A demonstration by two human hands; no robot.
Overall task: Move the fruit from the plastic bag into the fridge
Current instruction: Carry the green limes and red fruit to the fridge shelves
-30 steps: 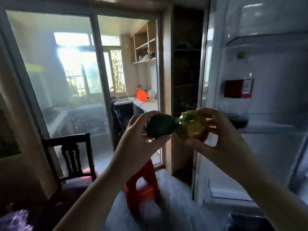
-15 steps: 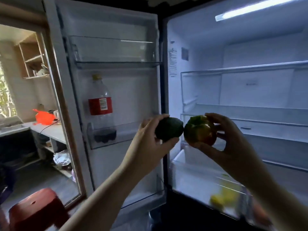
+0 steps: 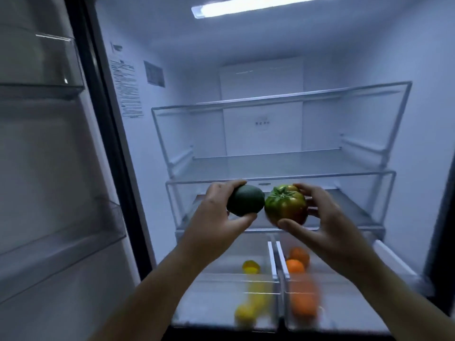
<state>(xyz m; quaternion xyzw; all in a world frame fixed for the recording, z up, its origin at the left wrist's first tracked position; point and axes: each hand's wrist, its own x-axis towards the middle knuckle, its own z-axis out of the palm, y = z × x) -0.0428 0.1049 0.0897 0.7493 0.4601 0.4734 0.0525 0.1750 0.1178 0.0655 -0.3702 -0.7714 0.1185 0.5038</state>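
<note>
Dark green avocado, matte and oval, gripped in left hand, fingers curled round it. Ribbed tomato, green shading to red, clasped likewise in right hand. Held side by side, touching, before open fridge, level with lowest shelf. Below, left drawer holding blurred yellow fruit; right drawer holding oranges.
</note>
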